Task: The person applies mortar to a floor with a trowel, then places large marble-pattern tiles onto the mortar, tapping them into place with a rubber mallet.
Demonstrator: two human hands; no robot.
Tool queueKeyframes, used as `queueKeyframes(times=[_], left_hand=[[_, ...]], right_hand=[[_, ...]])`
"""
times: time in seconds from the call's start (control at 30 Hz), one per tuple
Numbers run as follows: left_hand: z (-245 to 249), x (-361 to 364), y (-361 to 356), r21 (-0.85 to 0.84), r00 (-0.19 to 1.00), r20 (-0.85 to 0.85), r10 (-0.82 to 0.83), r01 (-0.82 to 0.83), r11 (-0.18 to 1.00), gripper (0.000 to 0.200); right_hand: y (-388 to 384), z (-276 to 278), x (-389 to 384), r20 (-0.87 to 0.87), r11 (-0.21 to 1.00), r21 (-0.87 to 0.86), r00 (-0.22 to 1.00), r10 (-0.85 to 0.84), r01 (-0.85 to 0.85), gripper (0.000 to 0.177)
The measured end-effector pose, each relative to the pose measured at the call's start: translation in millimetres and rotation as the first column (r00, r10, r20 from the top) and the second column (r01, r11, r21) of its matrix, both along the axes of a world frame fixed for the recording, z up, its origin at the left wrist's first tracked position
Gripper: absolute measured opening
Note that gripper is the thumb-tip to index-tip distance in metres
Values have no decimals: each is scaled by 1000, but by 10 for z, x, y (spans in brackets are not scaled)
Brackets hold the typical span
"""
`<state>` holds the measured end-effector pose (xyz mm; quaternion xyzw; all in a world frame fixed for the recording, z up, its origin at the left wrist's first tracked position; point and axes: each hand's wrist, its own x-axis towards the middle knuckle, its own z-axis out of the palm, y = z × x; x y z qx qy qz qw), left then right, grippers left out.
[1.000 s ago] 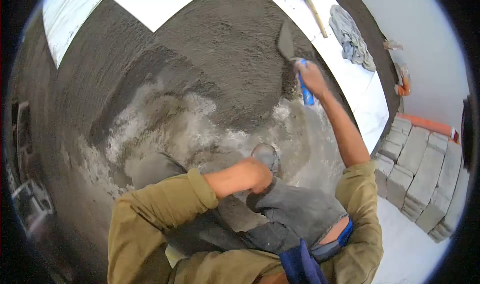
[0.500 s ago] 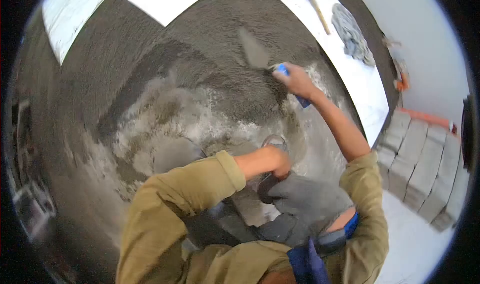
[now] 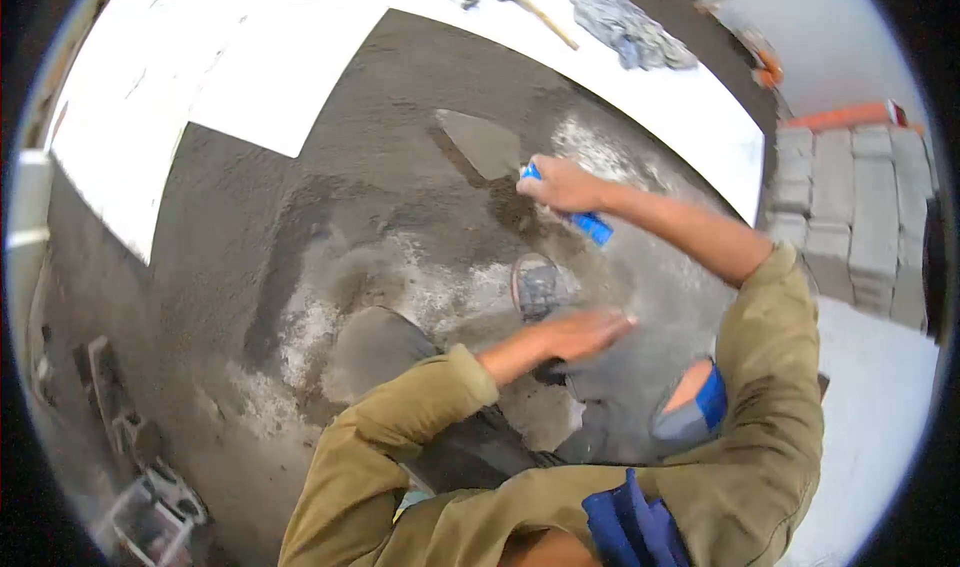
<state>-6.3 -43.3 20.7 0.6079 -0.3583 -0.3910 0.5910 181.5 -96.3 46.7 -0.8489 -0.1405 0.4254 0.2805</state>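
My right hand is wrapped round the blue handle of a pointed trowel. Its triangular blade lies low over the dark grey mortar bed, blade pointing away to the upper left. My left hand, slightly blurred, is over my bent leg in grey trousers, fingers stretched out and nothing visible in it. Just beyond it is my shoe on the floor. A dusty, pale rough patch of floor lies between my knee and the mortar.
Large white tiles lie at the back left. On the white strip at the back rest a rubber mallet and a crumpled grey cloth. Grey blocks are stacked at the right by the wall. A whitish frame-like object stands lower left.
My left hand has moved off the spot near my shoe, rightward, its fingers now extended. The trowel has swung further left-pointing in my right hand. My view has shifted, showing more tile.
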Motion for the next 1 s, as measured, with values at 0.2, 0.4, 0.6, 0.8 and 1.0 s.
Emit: queueKeyframes(times=[0.2, 0.4, 0.6, 0.8, 1.0], left_hand=[[108, 205, -92, -38, 902, -376, -213, 215, 976, 78], [-93, 67, -297, -46, 938, -301, -174, 168, 985, 83], [74, 209, -218, -48, 946, -223, -237, 232, 972, 78], [-160, 70, -331, -192, 987, -154, -36, 6, 981, 74], [-121, 189, -301, -100, 973, -117, -200, 189, 977, 65]], right_hand=[[279, -1084, -438, 235, 984, 133, 968, 87, -120, 40], [-371, -769, -584, 225, 983, 22, 958, -180, 180, 40], [1, -757, -725, 138, 987, 127, 987, 80, -98, 39], [263, -509, -393, 133, 987, 127, 985, -110, 93, 33], [984, -668, -362, -99, 991, 123, 994, -37, 49, 39]])
